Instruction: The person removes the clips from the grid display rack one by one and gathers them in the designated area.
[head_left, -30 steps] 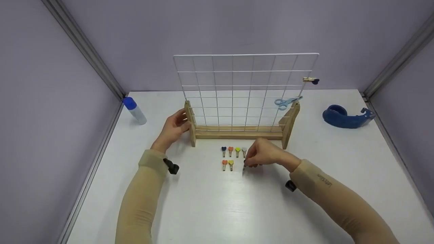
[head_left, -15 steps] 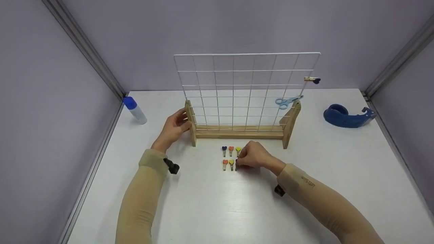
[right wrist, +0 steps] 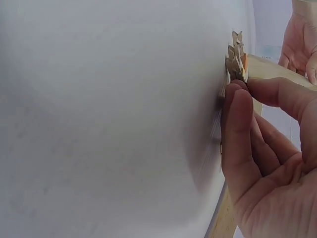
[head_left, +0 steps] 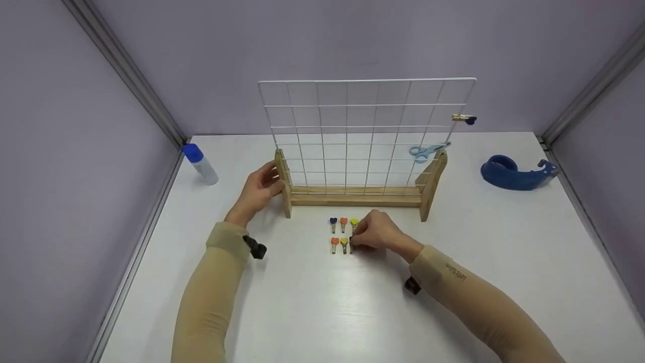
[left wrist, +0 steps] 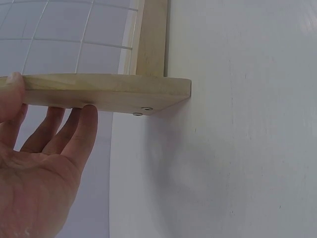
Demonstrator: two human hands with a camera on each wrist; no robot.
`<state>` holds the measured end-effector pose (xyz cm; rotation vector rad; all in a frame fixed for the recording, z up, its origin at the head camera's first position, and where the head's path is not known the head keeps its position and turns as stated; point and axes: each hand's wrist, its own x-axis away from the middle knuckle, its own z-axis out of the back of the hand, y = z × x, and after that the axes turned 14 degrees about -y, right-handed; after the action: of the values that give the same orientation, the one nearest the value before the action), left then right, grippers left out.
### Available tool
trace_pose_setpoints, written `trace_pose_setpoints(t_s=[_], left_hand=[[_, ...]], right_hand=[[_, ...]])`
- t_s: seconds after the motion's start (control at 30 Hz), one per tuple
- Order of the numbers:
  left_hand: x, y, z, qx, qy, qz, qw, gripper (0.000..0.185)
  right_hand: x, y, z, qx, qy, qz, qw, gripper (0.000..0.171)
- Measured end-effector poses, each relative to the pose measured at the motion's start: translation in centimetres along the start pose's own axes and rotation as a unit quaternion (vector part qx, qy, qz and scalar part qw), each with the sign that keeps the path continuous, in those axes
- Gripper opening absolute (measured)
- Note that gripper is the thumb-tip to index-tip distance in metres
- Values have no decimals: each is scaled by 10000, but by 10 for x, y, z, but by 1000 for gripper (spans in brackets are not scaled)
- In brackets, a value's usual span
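A wire grid panel (head_left: 360, 116) stands in a wooden stand (head_left: 355, 200). My left hand (head_left: 256, 192) holds the stand's left side board (left wrist: 109, 88), thumb at one edge and fingertips against its outer face. Before the stand, small heart-topped clothespins lie in two rows, among them a navy one (head_left: 333, 222), an orange one (head_left: 343, 222) and a yellow one (head_left: 354, 222). Between thumb and fingers, my right hand (head_left: 379, 232) pinches a dark-topped clothespin (head_left: 351, 243), right beside the front row's yellow clothespin (head_left: 344, 242). This hand hides part of the rows.
Light blue scissors (head_left: 426, 151) show through the grid's lower right. A navy heart clothespin (head_left: 464, 119) is clipped to the grid's right edge. A blue tape dispenser (head_left: 516, 176) sits at the right, and a blue-capped bottle (head_left: 200, 164) at the left.
My right hand has moved left with the dark-topped clothespin, bringing it beside the front row's yellow one, then stays almost still. The left hand keeps its place on the stand.
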<state>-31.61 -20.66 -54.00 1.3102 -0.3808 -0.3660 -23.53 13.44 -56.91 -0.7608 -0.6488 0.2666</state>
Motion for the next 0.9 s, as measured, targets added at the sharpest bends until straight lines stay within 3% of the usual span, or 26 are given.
trace_pose_setpoints(t_s=[0.2,0.6,0.9], left_hand=[[-1,-2,1,-3,-14,-49,10000,67],[-2,-3,0,-75,-45,-34,10000,68],[-4,-2,-1,-75,-36,3,10000,68]], right_hand=[[-1,4,2,-184,-77,118,9997,4],[7,10,4,-57,148,78,9998,7],[46,11,37,-246,362,583,9973,20]])
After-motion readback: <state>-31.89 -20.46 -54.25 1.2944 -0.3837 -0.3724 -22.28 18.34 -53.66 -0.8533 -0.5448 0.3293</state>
